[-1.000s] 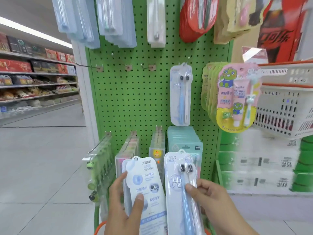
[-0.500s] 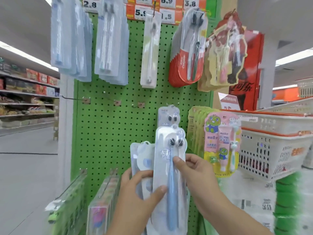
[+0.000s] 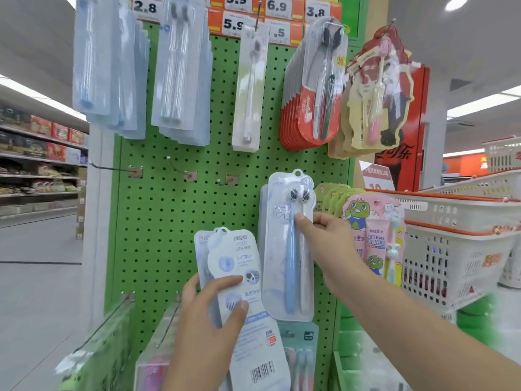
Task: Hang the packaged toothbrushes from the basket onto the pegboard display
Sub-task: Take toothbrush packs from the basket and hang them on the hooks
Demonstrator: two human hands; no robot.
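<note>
The blue toothbrush pack is pinched by the right hand against the green pegboard, over a pack already hanging; its top hole should be lined up with the hook before release. More packs are gripped in the left hand. "Colgate" is legible on the red packs, with price tags reading 2.8, 9.9, 6.9, 3.8.

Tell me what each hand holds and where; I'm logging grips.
Right hand pinches the blue toothbrush pack at its upper right edge. Left hand grips the white toothbrush packs around their middle.
</note>
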